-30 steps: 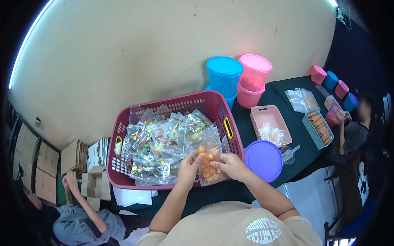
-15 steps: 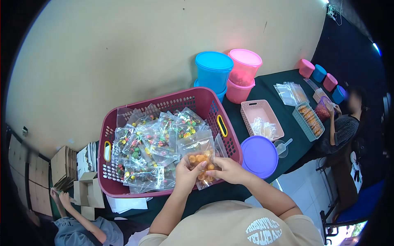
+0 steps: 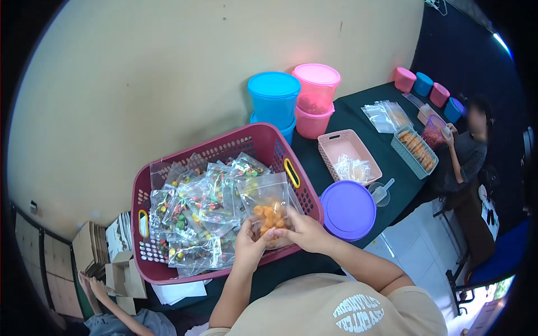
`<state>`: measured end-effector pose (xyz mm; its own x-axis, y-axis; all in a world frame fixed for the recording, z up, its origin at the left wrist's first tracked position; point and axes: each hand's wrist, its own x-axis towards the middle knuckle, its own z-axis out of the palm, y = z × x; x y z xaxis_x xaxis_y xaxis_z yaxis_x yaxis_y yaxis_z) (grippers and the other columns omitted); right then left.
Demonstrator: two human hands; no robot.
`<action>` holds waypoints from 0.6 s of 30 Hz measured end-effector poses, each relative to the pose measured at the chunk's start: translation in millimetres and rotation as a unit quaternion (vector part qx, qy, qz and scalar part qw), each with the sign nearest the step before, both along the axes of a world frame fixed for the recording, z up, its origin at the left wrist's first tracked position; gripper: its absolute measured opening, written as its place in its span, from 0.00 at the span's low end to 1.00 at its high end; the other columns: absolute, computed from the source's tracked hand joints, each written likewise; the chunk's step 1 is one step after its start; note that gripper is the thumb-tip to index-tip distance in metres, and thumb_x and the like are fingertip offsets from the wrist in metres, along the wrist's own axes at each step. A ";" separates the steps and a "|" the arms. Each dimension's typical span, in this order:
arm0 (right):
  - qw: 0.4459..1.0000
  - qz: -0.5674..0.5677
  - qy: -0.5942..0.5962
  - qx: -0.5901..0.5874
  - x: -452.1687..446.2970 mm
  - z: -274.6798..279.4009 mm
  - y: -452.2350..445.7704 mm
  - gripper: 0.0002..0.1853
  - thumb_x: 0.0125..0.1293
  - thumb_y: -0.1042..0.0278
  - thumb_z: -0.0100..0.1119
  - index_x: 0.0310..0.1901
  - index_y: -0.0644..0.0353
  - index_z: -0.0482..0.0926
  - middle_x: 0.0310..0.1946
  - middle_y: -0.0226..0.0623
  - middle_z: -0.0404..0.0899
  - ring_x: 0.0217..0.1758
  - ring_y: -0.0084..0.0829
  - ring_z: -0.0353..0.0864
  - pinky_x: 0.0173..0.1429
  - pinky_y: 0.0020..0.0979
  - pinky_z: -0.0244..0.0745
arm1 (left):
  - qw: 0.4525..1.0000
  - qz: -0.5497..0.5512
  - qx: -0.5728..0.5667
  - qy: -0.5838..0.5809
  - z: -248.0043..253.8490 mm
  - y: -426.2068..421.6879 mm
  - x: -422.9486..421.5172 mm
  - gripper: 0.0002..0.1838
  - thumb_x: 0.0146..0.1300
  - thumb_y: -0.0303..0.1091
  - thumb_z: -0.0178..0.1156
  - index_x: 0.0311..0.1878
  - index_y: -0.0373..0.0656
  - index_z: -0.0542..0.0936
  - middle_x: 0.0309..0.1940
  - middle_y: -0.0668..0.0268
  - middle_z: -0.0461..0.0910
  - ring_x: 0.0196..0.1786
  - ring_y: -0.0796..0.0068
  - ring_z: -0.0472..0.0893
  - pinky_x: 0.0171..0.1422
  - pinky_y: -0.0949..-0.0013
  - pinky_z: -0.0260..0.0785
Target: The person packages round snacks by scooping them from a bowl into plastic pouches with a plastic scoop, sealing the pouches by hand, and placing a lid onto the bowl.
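Left hand (image 3: 250,243) and right hand (image 3: 307,231) in a pinch on a clear bag (image 3: 268,208); lower corners hidden.

The bag (image 3: 266,192) is glossy plastic, the tablecloth (image 3: 379,150) matt fabric.

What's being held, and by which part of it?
A clear bag of orange pieces, held by its lower part, left hand on one side, right hand on the other.
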<state>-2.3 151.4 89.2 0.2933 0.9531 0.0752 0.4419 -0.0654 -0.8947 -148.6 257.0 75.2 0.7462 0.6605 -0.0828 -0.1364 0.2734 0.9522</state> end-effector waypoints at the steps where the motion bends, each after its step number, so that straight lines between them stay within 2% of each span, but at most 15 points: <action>1: 0.998 0.012 0.054 -0.016 0.8 0.8 0.2 0.33 0.66 0.49 0.57 0.62 0.66 0.61 0.45 0.55 0.79 0.50 0.50 0.80 0.53 0.43 0.71 | 1.000 -0.010 0.012 0.006 0.5 0.0 1.2 0.25 0.61 0.23 0.63 0.60 0.36 0.66 0.52 0.59 0.75 0.56 0.73 0.76 0.60 0.69 0.69; 3: 0.999 0.004 0.052 -0.001 -0.7 -3.4 -0.2 0.33 0.66 0.50 0.58 0.63 0.65 0.60 0.46 0.55 0.79 0.51 0.50 0.80 0.54 0.42 0.71 | 1.000 0.001 0.017 -0.006 4.3 -3.6 3.7 0.22 0.63 0.26 0.62 0.58 0.37 0.68 0.52 0.61 0.75 0.53 0.75 0.77 0.59 0.70 0.68; 5: 0.999 0.004 0.046 0.027 -1.1 -7.6 0.7 0.33 0.66 0.52 0.58 0.64 0.65 0.59 0.49 0.55 0.78 0.54 0.50 0.79 0.56 0.42 0.71 | 0.998 0.057 0.013 -0.021 6.2 -0.7 5.4 0.14 0.66 0.29 0.60 0.52 0.36 0.72 0.48 0.61 0.78 0.50 0.75 0.78 0.54 0.73 0.71; 6: 0.999 0.009 -0.032 0.012 -1.9 3.2 -1.4 0.35 0.66 0.57 0.60 0.66 0.66 0.55 0.56 0.54 0.73 0.62 0.44 0.74 0.65 0.37 0.68 | 0.997 0.076 0.010 0.007 2.9 0.8 5.2 0.12 0.68 0.32 0.58 0.49 0.36 0.74 0.45 0.61 0.79 0.47 0.76 0.78 0.52 0.73 0.71; 7: 0.999 0.005 -0.032 0.013 1.1 2.4 -0.5 0.35 0.66 0.57 0.60 0.66 0.66 0.55 0.56 0.54 0.73 0.62 0.44 0.74 0.65 0.37 0.68 | 0.997 0.072 0.011 0.006 1.2 1.8 5.1 0.12 0.68 0.32 0.58 0.49 0.36 0.74 0.45 0.61 0.79 0.47 0.76 0.78 0.52 0.73 0.71; 9: 0.990 0.020 0.140 -0.028 5.8 -2.5 0.9 0.38 0.65 0.59 0.63 0.67 0.66 0.53 0.59 0.54 0.71 0.64 0.41 0.72 0.65 0.38 0.67 | 0.994 0.057 0.029 0.084 0.4 1.8 2.8 0.11 0.68 0.31 0.58 0.48 0.36 0.75 0.43 0.61 0.80 0.45 0.77 0.79 0.52 0.73 0.71; 10: 0.987 0.038 0.149 -0.050 8.4 -2.2 1.3 0.41 0.64 0.61 0.64 0.68 0.66 0.49 0.62 0.54 0.68 0.65 0.40 0.71 0.66 0.38 0.67 | 0.996 0.032 0.029 0.083 -3.2 4.8 1.3 0.16 0.67 0.30 0.58 0.55 0.35 0.72 0.44 0.60 0.80 0.46 0.76 0.79 0.51 0.74 0.71; 11: 0.987 0.038 0.148 -0.053 6.4 -4.8 0.4 0.41 0.64 0.61 0.64 0.68 0.66 0.49 0.62 0.54 0.68 0.65 0.40 0.71 0.66 0.38 0.67 | 0.996 0.032 0.027 0.082 -3.0 2.3 1.6 0.16 0.67 0.30 0.58 0.55 0.35 0.72 0.44 0.60 0.80 0.46 0.76 0.79 0.51 0.74 0.71; 13: 0.996 -0.010 0.085 0.021 1.6 -6.0 1.9 0.47 0.60 0.52 0.65 0.71 0.62 0.47 0.61 0.62 0.67 0.65 0.52 0.70 0.67 0.40 0.63 | 0.993 0.118 0.014 0.009 4.2 -4.1 5.1 0.29 0.67 0.33 0.59 0.67 0.39 0.60 0.53 0.54 0.76 0.55 0.70 0.77 0.59 0.67 0.68; 14: 1.000 -0.010 -0.009 0.027 0.0 -3.4 2.4 0.54 0.60 0.46 0.65 0.73 0.60 0.37 0.70 0.65 0.50 0.74 0.54 0.54 0.73 0.42 0.54 | 0.987 0.135 0.081 0.002 3.1 -2.2 3.2 0.40 0.69 0.42 0.55 0.76 0.46 0.43 0.70 0.50 0.58 0.72 0.59 0.60 0.73 0.57 0.52; 15: 1.000 -0.009 -0.010 0.023 -0.7 -4.0 3.2 0.54 0.60 0.46 0.65 0.73 0.60 0.37 0.70 0.65 0.50 0.74 0.54 0.54 0.73 0.42 0.54 | 0.988 0.137 0.077 0.002 -0.7 -1.1 2.3 0.40 0.69 0.42 0.55 0.76 0.46 0.43 0.70 0.50 0.58 0.72 0.59 0.60 0.73 0.57 0.52; 17: 0.996 -0.034 -0.080 0.034 0.9 -4.8 5.5 0.59 0.59 0.39 0.62 0.74 0.59 0.30 0.74 0.62 0.27 0.78 0.59 0.31 0.76 0.49 0.42 | 0.970 0.226 0.094 -0.002 -7.9 2.5 3.5 0.42 0.71 0.50 0.48 0.77 0.51 0.35 0.77 0.58 0.36 0.79 0.59 0.37 0.78 0.53 0.30; 18: 0.997 -0.010 -0.068 0.043 0.6 -5.0 3.5 0.58 0.60 0.35 0.58 0.74 0.57 0.30 0.73 0.59 0.16 0.76 0.63 0.21 0.75 0.56 0.35 | 0.971 0.196 0.134 -0.003 -7.0 3.1 3.3 0.41 0.72 0.53 0.44 0.76 0.50 0.33 0.78 0.64 0.28 0.79 0.61 0.27 0.78 0.52 0.22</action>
